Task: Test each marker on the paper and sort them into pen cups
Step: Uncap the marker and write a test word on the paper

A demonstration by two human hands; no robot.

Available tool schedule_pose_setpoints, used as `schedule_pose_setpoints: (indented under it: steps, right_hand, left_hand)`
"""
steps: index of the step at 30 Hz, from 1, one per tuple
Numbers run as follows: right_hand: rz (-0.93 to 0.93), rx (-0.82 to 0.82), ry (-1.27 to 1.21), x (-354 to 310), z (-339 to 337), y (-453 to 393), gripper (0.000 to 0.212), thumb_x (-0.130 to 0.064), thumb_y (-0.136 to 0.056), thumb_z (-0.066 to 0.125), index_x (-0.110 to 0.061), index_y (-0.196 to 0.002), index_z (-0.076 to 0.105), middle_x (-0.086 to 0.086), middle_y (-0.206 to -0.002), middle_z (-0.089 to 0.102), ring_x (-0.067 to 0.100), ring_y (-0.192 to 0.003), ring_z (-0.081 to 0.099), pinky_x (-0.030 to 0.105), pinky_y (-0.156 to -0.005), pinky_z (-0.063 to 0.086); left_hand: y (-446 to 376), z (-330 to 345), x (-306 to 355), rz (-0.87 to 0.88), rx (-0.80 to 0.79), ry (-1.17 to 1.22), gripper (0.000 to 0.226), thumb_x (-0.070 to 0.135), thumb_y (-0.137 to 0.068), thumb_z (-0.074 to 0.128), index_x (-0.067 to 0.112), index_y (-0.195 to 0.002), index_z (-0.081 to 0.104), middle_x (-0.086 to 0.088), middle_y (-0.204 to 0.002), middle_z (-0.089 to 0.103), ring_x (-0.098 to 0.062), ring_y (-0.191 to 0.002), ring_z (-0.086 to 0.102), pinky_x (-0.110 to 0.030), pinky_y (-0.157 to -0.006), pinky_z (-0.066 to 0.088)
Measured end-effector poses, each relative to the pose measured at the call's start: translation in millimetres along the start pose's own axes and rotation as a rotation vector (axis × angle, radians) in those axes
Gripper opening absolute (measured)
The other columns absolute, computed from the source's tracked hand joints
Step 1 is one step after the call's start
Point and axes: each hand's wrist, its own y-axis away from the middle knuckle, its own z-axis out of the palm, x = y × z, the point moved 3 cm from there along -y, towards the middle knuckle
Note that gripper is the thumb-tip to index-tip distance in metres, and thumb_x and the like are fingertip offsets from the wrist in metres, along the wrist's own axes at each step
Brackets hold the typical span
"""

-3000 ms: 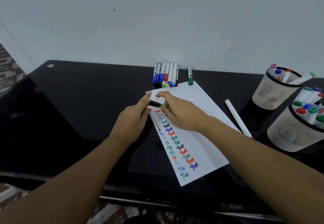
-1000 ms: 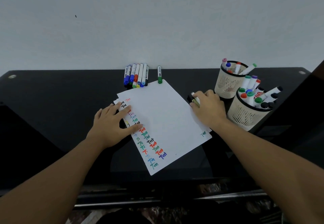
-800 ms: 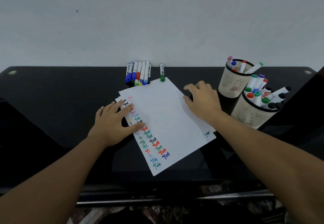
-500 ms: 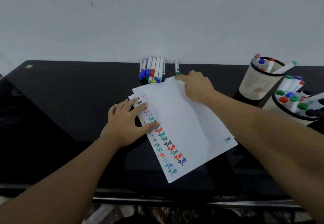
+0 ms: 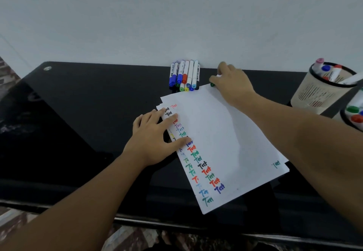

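At the far corner of the paper [image 5: 214, 138], the right hand [image 5: 233, 85] has its fingers curled down over the green marker [image 5: 212, 84], of which only the green cap end peeks out beside the thumb. Whether the fingers have actually closed round the barrel or only rest on it cannot be told, since the hand hides the rest of the marker. The left hand [image 5: 153, 138] lies flat with straight fingers on the near-left edge of the paper, pressing the sheet to the black table [image 5: 78, 113] over the columns of coloured "Test" marks.

What the coming move turns on is this: the green marker lies just beyond the paper's far edge, its long axis apparently running away from the person toward the wall, cap end nearest the sheet. It is directly under the right hand and well apart from the left, so the right hand is the one to lift it. The blank middle of the paper lies straight back toward the person from there.

Left of the green marker, also beyond the paper's far edge, a row of markers [image 5: 184, 74] lies side by side against the wall, parallel to it. Right of the paper, well apart, stand two pen cups, the farther [image 5: 322, 93] and the nearer [image 5: 353, 117], both already holding markers.
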Motion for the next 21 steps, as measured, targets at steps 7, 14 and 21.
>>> schedule_pose_setpoints:
  steps: [7, 14, 21]
  right_hand:
    - [-0.196, 0.248, -0.264, -25, -51, 18, 0.016, -0.015, -0.104, 0.049, -0.002, -0.112, 0.055, 0.015, -0.094, 0.060, 0.031, -0.074, 0.052, 0.042, -0.066, 0.044]
    - [-0.161, -0.125, -0.609, -83, -55, 54, 0.036, -0.041, -0.111, 0.030, -0.021, -0.135, 0.048, 0.003, -0.111, 0.058, 0.019, -0.098, 0.055, 0.044, -0.088, 0.051]
    - [-0.237, -0.276, -0.489, -102, -63, 65, 0.035, -0.050, -0.110, 0.027, -0.033, -0.132, 0.050, -0.006, -0.102, 0.066, 0.013, -0.087, 0.060, 0.033, -0.071, 0.050]
  left_hand:
    - [-1, -1, 0, 0.008, 0.032, 0.043, 0.096, 0.097, -0.075, 0.026, 0.045, -0.155, 0.028, 0.007, -0.166, 0.020, -0.017, -0.153, 0.011, -0.048, -0.125, 0.003]
    - [3, -7, -1, -0.030, 0.189, 0.254, 0.085, 0.072, -0.089, 0.055, 0.025, -0.156, 0.032, 0.004, -0.156, 0.037, -0.018, -0.144, 0.031, -0.048, -0.120, 0.028]
    - [6, -8, 1, 0.021, 0.268, 0.239, 0.059, 0.049, -0.100, 0.053, 0.021, -0.151, 0.043, 0.000, -0.144, 0.050, -0.018, -0.132, 0.040, -0.042, -0.109, 0.041]
